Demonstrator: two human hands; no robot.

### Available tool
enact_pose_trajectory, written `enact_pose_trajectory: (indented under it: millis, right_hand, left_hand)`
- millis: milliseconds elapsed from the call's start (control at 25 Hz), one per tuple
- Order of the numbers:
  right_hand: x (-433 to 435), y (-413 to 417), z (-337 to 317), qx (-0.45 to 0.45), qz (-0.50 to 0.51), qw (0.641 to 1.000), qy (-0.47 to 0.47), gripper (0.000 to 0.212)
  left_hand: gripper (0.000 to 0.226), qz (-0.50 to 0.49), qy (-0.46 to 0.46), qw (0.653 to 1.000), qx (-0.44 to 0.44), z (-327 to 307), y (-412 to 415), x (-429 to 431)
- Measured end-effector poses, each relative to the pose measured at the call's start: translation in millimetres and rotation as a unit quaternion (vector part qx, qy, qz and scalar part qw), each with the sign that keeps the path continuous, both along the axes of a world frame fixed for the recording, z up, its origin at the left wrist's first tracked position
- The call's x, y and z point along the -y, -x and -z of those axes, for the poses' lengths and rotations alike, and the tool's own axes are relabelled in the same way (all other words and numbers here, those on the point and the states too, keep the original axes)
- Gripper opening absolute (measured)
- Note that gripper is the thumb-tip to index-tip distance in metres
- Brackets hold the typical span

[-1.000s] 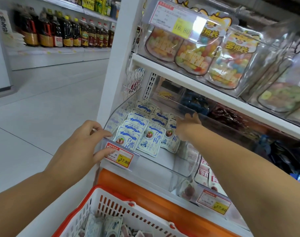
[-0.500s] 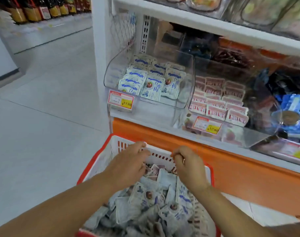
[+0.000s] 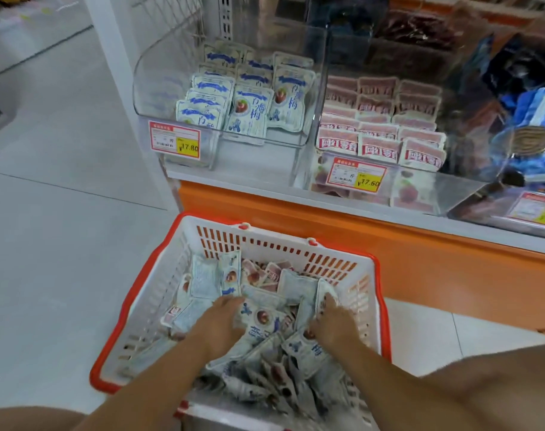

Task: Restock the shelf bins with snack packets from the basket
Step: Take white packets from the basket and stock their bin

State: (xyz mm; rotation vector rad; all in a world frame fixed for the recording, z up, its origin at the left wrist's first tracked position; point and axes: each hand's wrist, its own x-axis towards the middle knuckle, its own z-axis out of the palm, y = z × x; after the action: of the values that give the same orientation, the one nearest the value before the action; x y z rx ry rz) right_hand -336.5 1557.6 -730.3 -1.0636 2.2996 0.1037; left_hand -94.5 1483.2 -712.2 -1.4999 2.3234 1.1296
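Snack packets (image 3: 265,318), white with blue print and a red fruit, lie heaped in 1 white basket (image 3: 159,306) with a red rim, low in the middle of the frame. At far left a pale tiled floor (image 3: 63,244) runs up to the white shelf (image 3: 234,178), whose orange base panel (image 3: 420,259) stands just behind the basket. On the shelf, upper centre-left, 1 clear left bin (image 3: 153,73) holds matching white-and-blue packets (image 3: 249,110) in 3 columns, with a red-and-yellow price tag (image 3: 175,140) on its front. Below, the left grip (image 3: 217,325) is sunk palm-down in the heap. The right grip (image 3: 333,321) is sunk in near it, and 1 face-up packet lies between the 2. Fingers of both curl into the pile, but I cannot tell whether either has closed on a packet. Just beside the left bin, a 2nd bin (image 3: 451,188) holds pink packets (image 3: 378,147) in 3 columns behind a 2nd tag (image 3: 356,175). Blue packs (image 3: 535,116) and a 3rd tag (image 3: 534,209) sit at far right.
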Motion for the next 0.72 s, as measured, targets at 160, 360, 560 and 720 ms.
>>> enact_pose_trajectory:
  millis: [160, 360, 560, 720]
  right_hand:
    - [2.8, -19.9, -41.6, -0.023, 0.032, 0.986, 0.163, 0.019]
    - [12.2, -44.1, -92.7, 0.37, 0.27, 0.851, 0.257, 0.02]
    - [10.3, -31.8, -108.6, 0.502, 0.248, 0.787, 0.26, 0.013]
    - [16.3, -26.6, -106.3, 0.511, 0.191, 0.796, 0.264, 0.014]
  left_hand:
    - [0.051, -0.059, 0.064, 0.996, -0.018, -16.5, 20.9, 4.9]
    - [0.056, -0.32, -0.297, 0.849, -0.297, -54.8, 54.5, 9.5]
    - [0.05, -0.382, -0.339, 0.766, -0.392, -61.7, 40.6, 16.9]
    - [0.067, -0.383, -0.438, 0.708, -0.4, -71.5, 27.6, 17.3]
